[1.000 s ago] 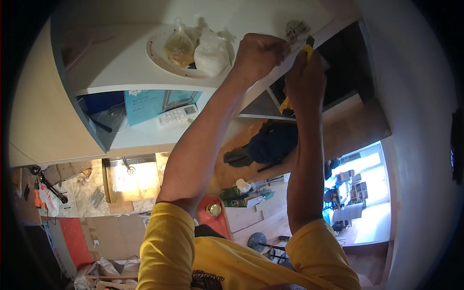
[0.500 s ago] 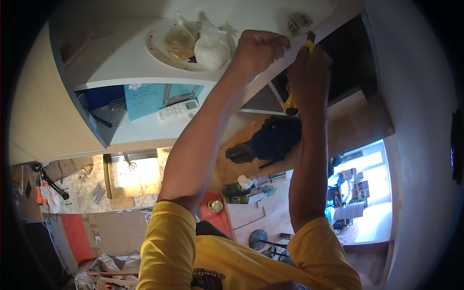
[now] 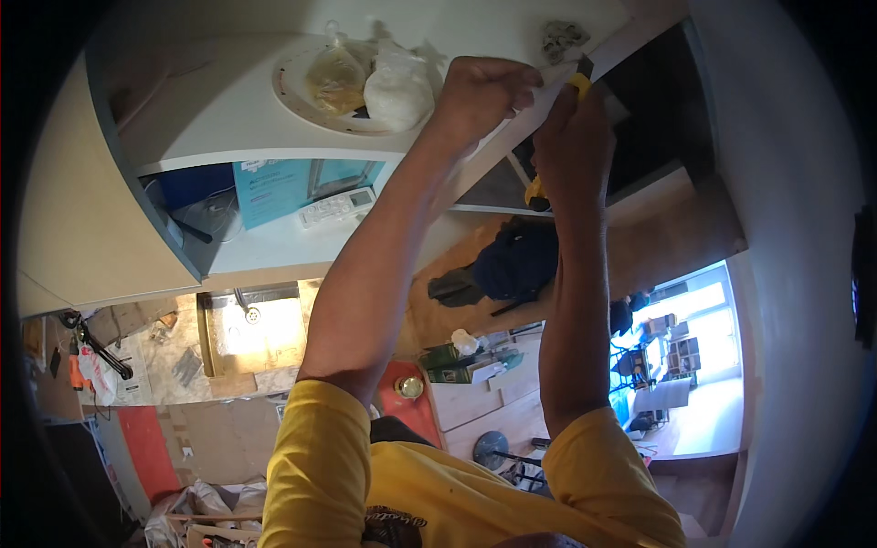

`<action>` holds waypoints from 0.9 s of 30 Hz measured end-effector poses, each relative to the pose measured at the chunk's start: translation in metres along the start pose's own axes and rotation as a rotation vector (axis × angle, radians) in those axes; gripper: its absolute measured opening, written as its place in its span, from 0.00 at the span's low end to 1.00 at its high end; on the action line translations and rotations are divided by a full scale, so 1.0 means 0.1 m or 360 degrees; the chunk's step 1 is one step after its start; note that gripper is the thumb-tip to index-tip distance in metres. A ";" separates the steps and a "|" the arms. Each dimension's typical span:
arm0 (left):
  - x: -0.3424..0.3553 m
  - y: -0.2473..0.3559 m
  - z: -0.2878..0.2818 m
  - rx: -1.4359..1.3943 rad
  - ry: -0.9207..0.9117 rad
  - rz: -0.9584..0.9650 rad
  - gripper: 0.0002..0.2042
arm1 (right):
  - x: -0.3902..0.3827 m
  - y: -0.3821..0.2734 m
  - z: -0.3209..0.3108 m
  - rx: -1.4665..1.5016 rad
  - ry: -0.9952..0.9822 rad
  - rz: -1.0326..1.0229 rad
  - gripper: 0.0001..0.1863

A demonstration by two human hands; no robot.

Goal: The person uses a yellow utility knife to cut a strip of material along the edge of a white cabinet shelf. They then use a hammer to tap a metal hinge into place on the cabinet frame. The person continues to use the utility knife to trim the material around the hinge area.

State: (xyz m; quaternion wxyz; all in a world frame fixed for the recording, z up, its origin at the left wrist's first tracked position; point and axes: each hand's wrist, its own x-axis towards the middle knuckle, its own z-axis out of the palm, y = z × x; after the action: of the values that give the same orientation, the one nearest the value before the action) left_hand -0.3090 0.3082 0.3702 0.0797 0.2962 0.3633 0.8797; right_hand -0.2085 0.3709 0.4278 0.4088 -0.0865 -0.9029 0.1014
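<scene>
Both arms reach up to a pale shelf top (image 3: 228, 100). My right hand (image 3: 575, 142) is closed around a yellow utility knife (image 3: 579, 85), its short dark blade pointing up beside the shelf's edge. To its left, my left hand (image 3: 489, 96) has its fingers curled in a pinch; what they hold, if anything, I cannot make out. A pale, thin edge or strip shows between those fingers and the blade. Just beyond the blade lies a small clump of grey pieces (image 3: 564, 41). Left of my left hand stands a plate (image 3: 285, 84) with a knotted yellowish bag (image 3: 334, 82) and a white bag (image 3: 399, 91).
Under the shelf top, a white remote control (image 3: 337, 208) and a blue box (image 3: 274, 192) sit in a compartment. A dark opening (image 3: 667, 110) lies right of my right hand. Below are a dark blue bag (image 3: 516, 260), a sink (image 3: 265, 338) and a bright window (image 3: 703, 310).
My right hand and the knife have shifted slightly left, toward my left hand, and the blade has tilted. My left hand has barely moved.
</scene>
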 end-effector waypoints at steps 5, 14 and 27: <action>-0.01 -0.06 0.00 -0.0053 0.0035 0.0050 0.08 | 0.03 0.01 0.09 -0.0028 0.0135 -0.0085 0.13; -0.03 -0.05 -0.02 -0.0007 -0.0016 0.0012 0.08 | -0.03 0.08 0.22 0.0006 0.0268 -0.0154 0.13; -0.05 -0.07 0.00 0.0027 -0.0004 0.0034 0.08 | -0.02 0.18 0.26 -0.0015 0.0369 -0.0227 0.13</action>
State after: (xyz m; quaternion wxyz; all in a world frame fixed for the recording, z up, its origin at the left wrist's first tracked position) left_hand -0.3056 0.3117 0.3637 0.0684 0.3019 0.3675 0.8770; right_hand -0.2260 0.3849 0.4053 0.5161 -0.0350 -0.8539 0.0572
